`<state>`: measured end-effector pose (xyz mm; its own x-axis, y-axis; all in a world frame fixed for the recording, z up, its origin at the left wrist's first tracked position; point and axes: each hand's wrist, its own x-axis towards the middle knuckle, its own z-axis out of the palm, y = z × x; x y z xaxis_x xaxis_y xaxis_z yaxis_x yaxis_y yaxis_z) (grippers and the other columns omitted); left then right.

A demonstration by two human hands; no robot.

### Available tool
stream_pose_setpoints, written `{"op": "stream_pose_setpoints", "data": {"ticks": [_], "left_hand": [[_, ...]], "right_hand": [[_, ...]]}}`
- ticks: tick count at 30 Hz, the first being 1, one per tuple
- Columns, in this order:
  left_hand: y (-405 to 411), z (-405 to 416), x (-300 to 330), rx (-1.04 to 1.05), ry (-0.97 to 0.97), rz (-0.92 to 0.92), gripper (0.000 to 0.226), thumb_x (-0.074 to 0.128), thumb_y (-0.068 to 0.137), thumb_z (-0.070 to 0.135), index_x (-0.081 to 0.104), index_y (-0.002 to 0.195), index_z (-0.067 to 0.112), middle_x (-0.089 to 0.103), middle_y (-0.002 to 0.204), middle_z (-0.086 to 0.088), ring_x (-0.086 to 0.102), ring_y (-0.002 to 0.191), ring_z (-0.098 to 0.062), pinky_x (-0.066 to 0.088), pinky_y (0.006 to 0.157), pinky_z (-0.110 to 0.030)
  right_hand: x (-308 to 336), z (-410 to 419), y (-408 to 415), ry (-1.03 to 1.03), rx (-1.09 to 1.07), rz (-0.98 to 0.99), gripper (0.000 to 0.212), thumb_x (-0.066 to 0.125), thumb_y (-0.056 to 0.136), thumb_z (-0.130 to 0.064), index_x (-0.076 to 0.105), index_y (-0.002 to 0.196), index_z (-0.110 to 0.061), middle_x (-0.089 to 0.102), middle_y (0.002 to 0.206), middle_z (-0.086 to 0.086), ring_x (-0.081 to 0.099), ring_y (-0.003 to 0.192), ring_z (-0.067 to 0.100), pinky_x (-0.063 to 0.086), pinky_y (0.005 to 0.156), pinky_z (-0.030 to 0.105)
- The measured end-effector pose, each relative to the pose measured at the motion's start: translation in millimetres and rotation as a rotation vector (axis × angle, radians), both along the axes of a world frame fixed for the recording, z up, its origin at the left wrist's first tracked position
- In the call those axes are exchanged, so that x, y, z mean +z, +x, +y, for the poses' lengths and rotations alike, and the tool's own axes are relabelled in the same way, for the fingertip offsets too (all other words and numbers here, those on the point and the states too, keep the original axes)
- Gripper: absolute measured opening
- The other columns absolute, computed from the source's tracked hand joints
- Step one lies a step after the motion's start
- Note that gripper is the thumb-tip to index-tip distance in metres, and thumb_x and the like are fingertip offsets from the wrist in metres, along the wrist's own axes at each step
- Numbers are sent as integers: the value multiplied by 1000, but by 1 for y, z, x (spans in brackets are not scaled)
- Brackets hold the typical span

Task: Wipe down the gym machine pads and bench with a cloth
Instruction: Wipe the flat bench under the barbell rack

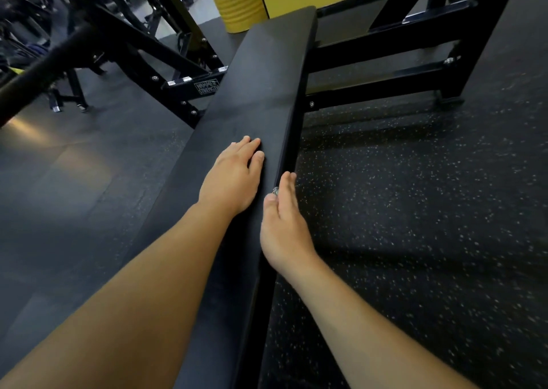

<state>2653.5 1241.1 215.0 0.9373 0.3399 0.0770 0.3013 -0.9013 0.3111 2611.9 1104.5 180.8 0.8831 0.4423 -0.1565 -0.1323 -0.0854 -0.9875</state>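
The left hand (234, 175) lies flat, fingers straight, on the bench (261, 92) pad near its right edge; the right hand (283, 225) rests open against that edge's side, holding nothing. No cloth shows; fetch one, then wipe in long overlapping strokes along top and sides.

One black bench (261, 92), two hands, one yellow drum (237, 5).

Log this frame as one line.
left hand: flat on bench pad | right hand: open against pad's side edge | cloth: not visible

Speckled black rubber floor (415, 210), black steel frame (385, 50), perhaps a yellow drum (240, 2).
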Motion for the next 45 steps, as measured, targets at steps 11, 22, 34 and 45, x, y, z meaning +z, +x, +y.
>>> {"op": "stream_pose_setpoints", "data": {"ticks": [11, 22, 34, 45], "left_hand": [[-90, -25, 5, -36, -60, 63, 50, 38, 109, 41, 34, 158, 36, 24, 166, 19, 11, 153, 2, 16, 127, -30], [-91, -26, -5, -5, -26, -10, 48, 31, 109, 43, 35, 157, 40, 25, 164, 24, 11, 152, 6, 21, 127, -36], [-93, -25, -5, -17, -15, -10, 48, 29, 110, 43, 36, 157, 37, 25, 165, 21, 12, 153, 3, 23, 126, -39], [-92, -27, -7, -8, -10, -29, 48, 30, 109, 43, 37, 156, 39, 27, 164, 22, 13, 153, 3, 21, 127, -37]], "right_hand": [[4, 3, 18, -44, -10, -4, 58, 18, 111, -31, -5, 163, -20, -11, 170, -6, -5, 156, 8, -1, 127, 32], [14, 17, 83, -75, -101, 46, 57, 20, 110, -33, 5, 164, -22, 9, 171, 1, 16, 155, 22, 15, 124, 37], [-8, -21, -86, 85, 11, 8, 56, 24, 112, -34, -2, 161, -32, -10, 162, -29, -9, 145, -18, -5, 114, 4], [0, -1, -3, 2, -71, 16, 57, 24, 111, -34, 5, 164, -25, 1, 170, -13, 4, 155, 4, 2, 120, 19]]}}
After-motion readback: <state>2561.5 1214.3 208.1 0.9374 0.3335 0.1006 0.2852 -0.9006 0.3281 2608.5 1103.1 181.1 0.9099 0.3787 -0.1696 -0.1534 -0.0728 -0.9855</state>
